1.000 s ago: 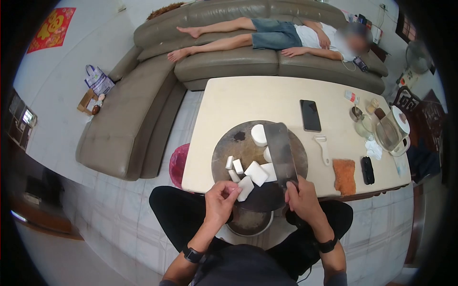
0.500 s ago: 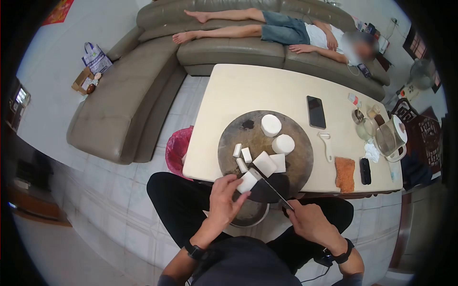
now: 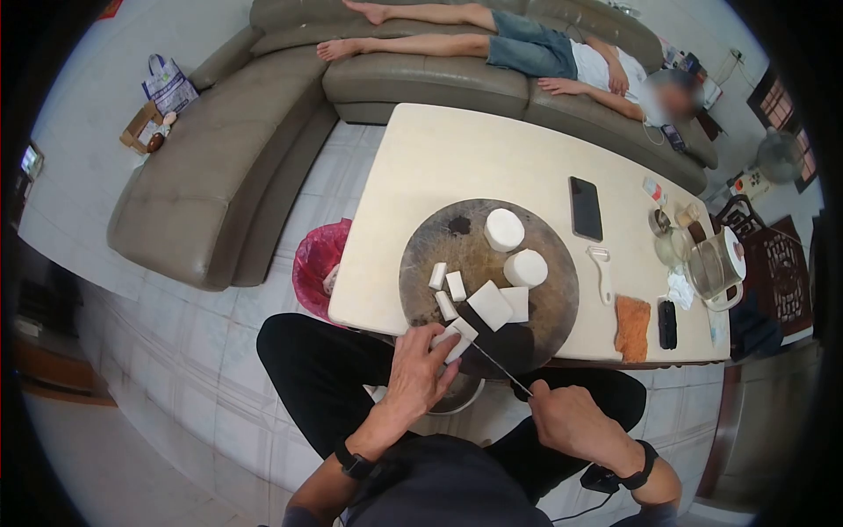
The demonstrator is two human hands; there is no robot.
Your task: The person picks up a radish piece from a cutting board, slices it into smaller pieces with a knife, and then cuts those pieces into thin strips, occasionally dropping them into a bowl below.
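My left hand [image 3: 416,376] curls its fingers around a block of white radish [image 3: 453,342] at the near edge of the round chopping board [image 3: 430,233]. My right hand [image 3: 575,423] grips a knife [image 3: 502,368] by its handle. The blade's tip end meets the block's right side, and a dividing line shows across the block. Just beyond lie two flat white slabs [image 3: 490,305], one partly over the other. To their left are a few small sticks [image 3: 455,285]. Two thick round radish pieces [image 3: 505,230] stand farther back on the board.
On the cream table [image 3: 457,145] are a phone [image 3: 586,208], a peeler [image 3: 602,277], an orange cloth [image 3: 632,328], a black case [image 3: 668,325] and a clear jug [image 3: 716,263]. A pink-lined bin [image 3: 318,268] stands left. A metal bowl [image 3: 457,397] sits below the board. Someone lies on the sofa [image 3: 421,77].
The knife has come lower and flatter against the block, which now shows a split. My left fingers have shifted slightly over it. The whole view has tilted a little.
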